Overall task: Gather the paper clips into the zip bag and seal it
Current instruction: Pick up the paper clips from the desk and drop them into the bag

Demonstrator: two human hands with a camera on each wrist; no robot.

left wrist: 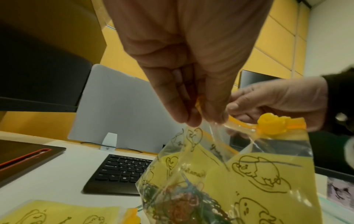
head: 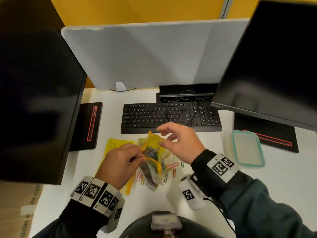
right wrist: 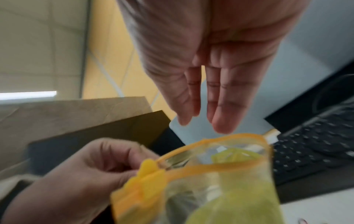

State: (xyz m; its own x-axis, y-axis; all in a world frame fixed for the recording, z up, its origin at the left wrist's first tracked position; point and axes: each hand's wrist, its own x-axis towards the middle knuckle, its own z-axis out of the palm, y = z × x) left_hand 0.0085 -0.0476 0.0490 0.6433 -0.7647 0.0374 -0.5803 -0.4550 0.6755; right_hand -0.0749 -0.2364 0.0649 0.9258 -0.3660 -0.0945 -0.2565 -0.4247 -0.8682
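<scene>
Glossy clear plastic zip bag, crinkly, with an opaque yellow plastic slider. Colour-coated wire paper clips on the smooth matt white desk. Matt black plastic keyboard; frosted plastic container at right.

A black keyboard lies at the middle of a white counter. Behind the keyboard stands a pale grey divider panel, with a yellow wall beyond it. Left of the keyboard is a large dark monitor on a black base with a red-edged slot. Right of the keyboard is a second dark monitor. Near the keyboard's right end sits a clear lidded container with a teal rim. A black cable trails across the keyboard's right half. A cardboard box sits far left of the keyboard, beside the counter.
</scene>
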